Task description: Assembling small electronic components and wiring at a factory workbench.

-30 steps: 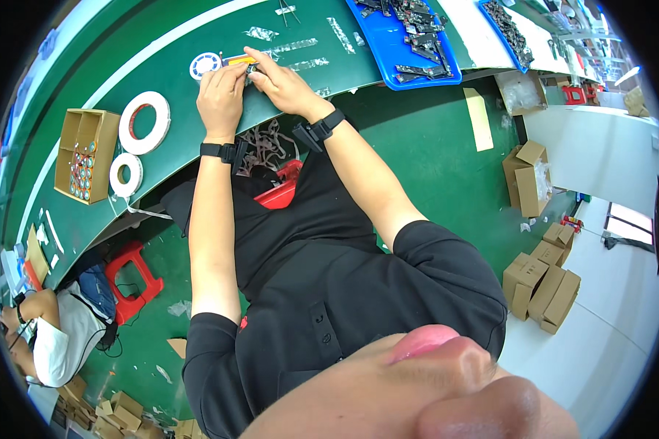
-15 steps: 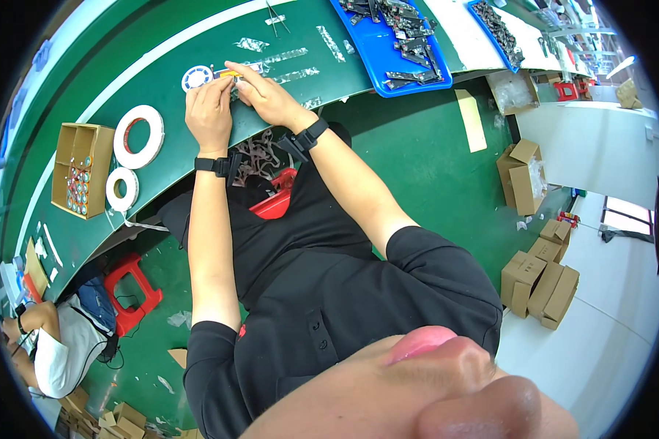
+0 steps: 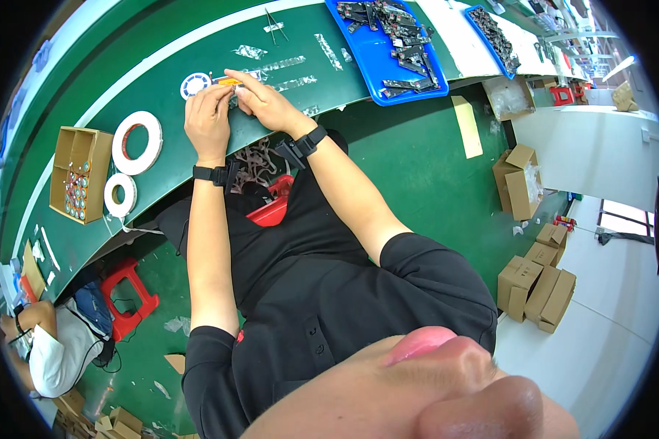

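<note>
Where the fingers meet, they crowd around a small yellow piece: the left hand curls its fingers into a bunch, tips turned down, while the right hand stretches its index finger across toward ten o'clock; whether either one pinches the piece, I cannot tell. At nine o'clock from the fingertips, just beside them, a white-and-blue disc lies on the green table. Behind the wrists, each wearing a black band, the left forearm points nearly to twelve o'clock and the right one slants toward ten-thirty. Farther out, between two and three, sits a blue tray.
</note>
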### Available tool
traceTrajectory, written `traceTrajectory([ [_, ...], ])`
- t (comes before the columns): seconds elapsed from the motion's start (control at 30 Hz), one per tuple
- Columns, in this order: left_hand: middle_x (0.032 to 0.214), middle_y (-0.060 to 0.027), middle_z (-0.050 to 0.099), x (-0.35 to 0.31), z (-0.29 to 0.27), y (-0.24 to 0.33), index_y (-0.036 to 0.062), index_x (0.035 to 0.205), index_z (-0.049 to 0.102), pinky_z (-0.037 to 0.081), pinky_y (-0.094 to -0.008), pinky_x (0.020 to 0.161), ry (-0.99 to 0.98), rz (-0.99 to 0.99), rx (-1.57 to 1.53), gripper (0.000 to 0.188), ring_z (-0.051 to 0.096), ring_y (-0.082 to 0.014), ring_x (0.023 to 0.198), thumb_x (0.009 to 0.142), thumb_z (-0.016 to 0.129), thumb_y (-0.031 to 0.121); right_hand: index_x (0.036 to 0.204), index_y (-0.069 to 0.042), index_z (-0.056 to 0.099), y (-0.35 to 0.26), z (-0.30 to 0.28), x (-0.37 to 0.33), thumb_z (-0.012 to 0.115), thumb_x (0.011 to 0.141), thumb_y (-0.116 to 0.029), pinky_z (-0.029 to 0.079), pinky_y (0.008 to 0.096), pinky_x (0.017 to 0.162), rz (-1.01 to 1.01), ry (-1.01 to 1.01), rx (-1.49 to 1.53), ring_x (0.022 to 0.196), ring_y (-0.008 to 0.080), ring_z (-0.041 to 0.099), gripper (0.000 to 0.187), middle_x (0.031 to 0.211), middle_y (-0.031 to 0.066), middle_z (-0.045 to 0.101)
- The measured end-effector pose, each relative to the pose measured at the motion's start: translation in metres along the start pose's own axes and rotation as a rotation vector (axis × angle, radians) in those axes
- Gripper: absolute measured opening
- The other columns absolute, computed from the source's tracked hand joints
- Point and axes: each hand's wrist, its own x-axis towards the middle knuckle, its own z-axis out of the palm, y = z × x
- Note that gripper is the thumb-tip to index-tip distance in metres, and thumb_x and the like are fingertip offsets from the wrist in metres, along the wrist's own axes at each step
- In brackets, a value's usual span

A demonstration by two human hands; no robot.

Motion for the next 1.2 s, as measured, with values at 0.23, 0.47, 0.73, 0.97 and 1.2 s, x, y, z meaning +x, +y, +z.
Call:
traceTrajectory([
  [0.23,0.108,-0.0016,0.071,0.002,0.002,0.004,0.0138,0.108,0.076,0.054,-0.0364,0.083,-0.011,-0.058,0.01,0.022,0.068,-0.0243,0.098,0.087,0.075,0.009,0.158,-0.008,0.039,0.004,-0.008,0.006,0.044,0.112,-0.024,0.041,0.0278,0.067,0.033,-0.09,0.053,0.072,0.0118,0.045,0.049,0.077,0.0005,0.047],
  [0.47,0.107,-0.0008,0.073,0.002,-0.002,0.001,0.0145,0.11,0.075,0.055,-0.0362,0.082,-0.124,0.001,0.081,0.022,0.068,-0.024,0.098,0.089,0.072,0.01,0.161,-0.008,0.03,0.006,-0.022,0.008,0.051,0.108,-0.023,0.047,0.0282,0.058,0.164,-0.094,0.237,0.061,0.0149,0.055,0.059,0.083,0.0074,0.062],
  [0.73,0.103,-0.0054,0.074,-0.001,0.001,0.001,0.0099,0.106,0.074,0.055,-0.0375,0.082,-0.004,-0.087,0.089,0.017,0.069,-0.0267,0.094,0.089,0.074,0.01,0.161,-0.007,0.026,0.004,-0.034,0.0,0.054,0.107,-0.021,0.058,0.0345,0.062,0.071,0.088,0.687,0.067,0.0227,0.068,0.063,0.104,0.0202,0.069],
  [0.97,0.103,-0.0067,0.074,-0.002,0.002,-0.001,0.008,0.104,0.073,0.056,-0.0378,0.082,-0.034,-0.081,0.07,0.014,0.07,-0.0278,0.096,0.09,0.073,0.01,0.153,-0.005,0.041,0.011,-0.031,0.0,0.059,0.105,-0.017,0.061,0.0341,0.073,0.056,0.04,0.613,0.079,0.0222,0.073,0.053,0.097,0.0183,0.072],
  [1.2,0.103,-0.0076,0.073,-0.004,0.003,-0.004,0.0082,0.106,0.072,0.055,-0.0385,0.081,-0.014,-0.117,0.083,0.013,0.07,-0.0288,0.095,0.093,0.071,0.011,0.143,-0.002,0.053,0.013,-0.029,-0.001,0.056,0.106,-0.018,0.061,0.0342,0.079,0.024,-0.001,0.446,0.084,0.0207,0.073,0.04,0.112,0.0242,0.073],
])
